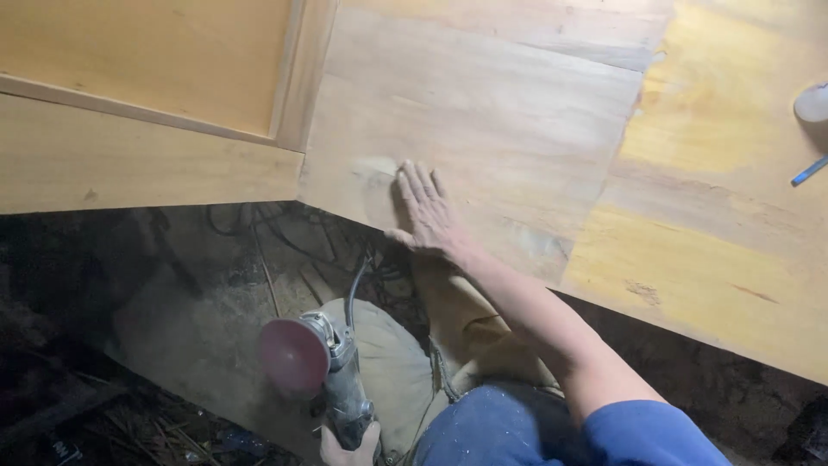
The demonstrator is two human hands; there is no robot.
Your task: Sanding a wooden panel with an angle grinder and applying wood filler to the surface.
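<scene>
The right hand [427, 211] lies open and flat, fingers together and pointing up, pressed against the broad pale sanded plywood panel [483, 112] near its lower edge. Just beside the fingertips sits a dull, dusty patch on the wood. To the right, the panel meets a yellower, glossier stretch of board [724, 233], and to the left a framed wooden door panel [147, 60] adjoins it.

The left hand [349, 447] is low in the view, closed around the grey body of a handheld angle grinder [345, 388] (only the top of the fist shows). The grinder's round dark-red sanding disc [293, 355] faces up and to the left, well apart from the plywood, with its black cord [354, 289] curling up behind it. Below lies a dusty dirt floor [190, 336]. A small blue pen [809, 170] rests at the far right edge.
</scene>
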